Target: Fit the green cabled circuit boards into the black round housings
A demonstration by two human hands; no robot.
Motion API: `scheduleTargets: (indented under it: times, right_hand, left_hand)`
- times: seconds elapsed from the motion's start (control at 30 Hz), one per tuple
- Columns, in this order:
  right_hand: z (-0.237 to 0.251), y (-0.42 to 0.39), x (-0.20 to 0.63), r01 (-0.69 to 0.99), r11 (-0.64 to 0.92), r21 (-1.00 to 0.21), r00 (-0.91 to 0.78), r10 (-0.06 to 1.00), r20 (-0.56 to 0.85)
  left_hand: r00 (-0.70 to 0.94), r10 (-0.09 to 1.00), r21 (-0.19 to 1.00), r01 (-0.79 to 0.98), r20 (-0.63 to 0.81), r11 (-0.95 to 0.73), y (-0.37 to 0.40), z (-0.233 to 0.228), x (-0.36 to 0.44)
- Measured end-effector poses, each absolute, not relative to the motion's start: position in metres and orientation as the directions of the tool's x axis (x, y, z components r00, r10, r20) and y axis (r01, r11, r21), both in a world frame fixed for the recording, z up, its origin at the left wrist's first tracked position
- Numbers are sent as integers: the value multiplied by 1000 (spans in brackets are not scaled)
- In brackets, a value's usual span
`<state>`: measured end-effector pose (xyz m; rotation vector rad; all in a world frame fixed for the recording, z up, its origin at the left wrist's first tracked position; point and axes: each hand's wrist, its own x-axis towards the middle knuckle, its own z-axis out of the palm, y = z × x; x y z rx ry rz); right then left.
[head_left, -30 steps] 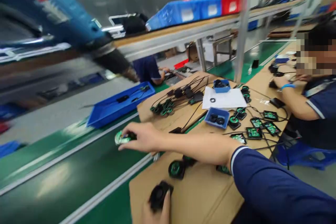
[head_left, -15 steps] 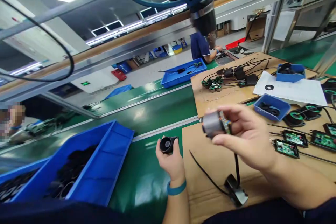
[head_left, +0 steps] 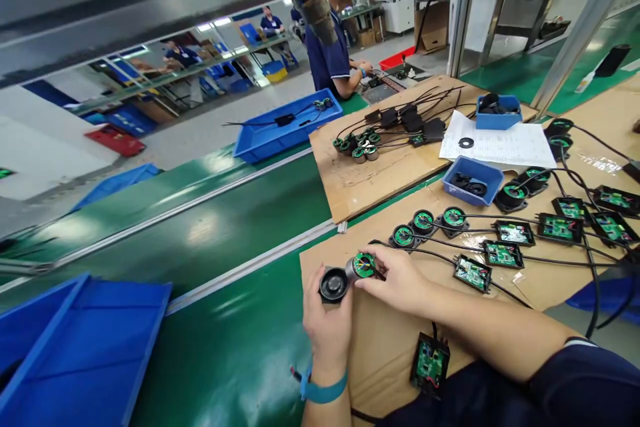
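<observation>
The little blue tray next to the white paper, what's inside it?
The small blue tray holds a few black ring-shaped parts lying loose near its middle. Its near wall hides the front of the floor, so more parts could sit there unseen.

Assembly line bench with parts laid out

A green conveyor belt (head_left: 240,213) runs past cardboard sheets (head_left: 370,173) on the tabletop; a small blue bin (head_left: 473,180) sits beside a white paper sheet (head_left: 505,145), green circuit boards (head_left: 560,227) trail black cables, and a large blue tray (head_left: 285,132) rests near a seated co-worker (head_left: 327,57).
</observation>
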<state>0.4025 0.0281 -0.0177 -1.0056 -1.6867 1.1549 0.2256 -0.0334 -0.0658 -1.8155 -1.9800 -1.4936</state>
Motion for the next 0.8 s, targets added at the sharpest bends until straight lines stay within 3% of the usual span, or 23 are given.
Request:
scheduleTargets:
  times: [0.13, 0.23, 0.33, 0.47, 0.57, 0.63, 0.8]
  right_hand:
    - [-15, 22, 403, 204, 398, -894, -321, 890, 323]
    - [-13, 19, 404, 239, 428, -872, -319, 883, 345]
    - [-8, 21, 407, 215, 337, -917, -282, 920, 272]
    - [-3, 32, 414, 26, 97, -995, -254, 963, 87]
    - [-2, 36, 416, -67, 20, -998, -307, 951, 39]
    - [0, 33, 416, -22, 80, -997, -327, 942, 82]
    - [-1, 15, 411, 167, 475, -864, -372, 842, 391]
  left_hand:
    - [-201, 761, 547, 804, 617, -232, -35, -63, 233]
    - [-182, 760, 541, 803, 624, -252, -37, -61, 239]
    - [-210, 755, 552, 801, 621, -231, -38, -61, 241]
    - [-309, 758, 628, 760, 574, -165, -37, -62, 241]
    - [-333, 769, 664, 732, 546, -154, -36, -65, 240]
    - [-326, 765, 652, 742, 555, -156, -36, -66, 241]
    - [-243, 748, 563, 801, 617, -204, -42, -64, 246]
